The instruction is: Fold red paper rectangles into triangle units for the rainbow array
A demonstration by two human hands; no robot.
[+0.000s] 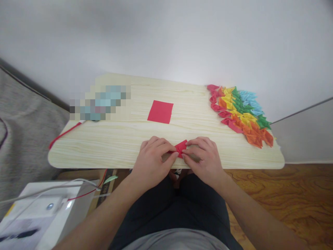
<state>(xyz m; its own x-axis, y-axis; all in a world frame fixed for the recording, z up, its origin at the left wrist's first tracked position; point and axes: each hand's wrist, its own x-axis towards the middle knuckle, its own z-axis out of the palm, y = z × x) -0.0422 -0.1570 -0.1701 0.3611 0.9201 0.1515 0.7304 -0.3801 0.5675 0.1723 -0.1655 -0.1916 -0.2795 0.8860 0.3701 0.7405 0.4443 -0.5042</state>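
A small folded piece of red paper [181, 147] is held near the front edge of the wooden table, between my two hands. My left hand [157, 158] pinches its left side between thumb and fingers. On the other side, the thumb and fingertips of my right hand [204, 158] close on the paper's right part. Its exact folds are partly hidden by the fingertips. Farther back on the tabletop lies a flat square of red paper [160, 112], touched by neither hand.
Rows of folded paper pieces [240, 113] in red, orange, yellow, green and blue cover the table's [109, 146] right end. A blurred-out object [104, 102] with a red cable [65, 134] lies at the left. Below left stands a white box [52, 208] with cables.
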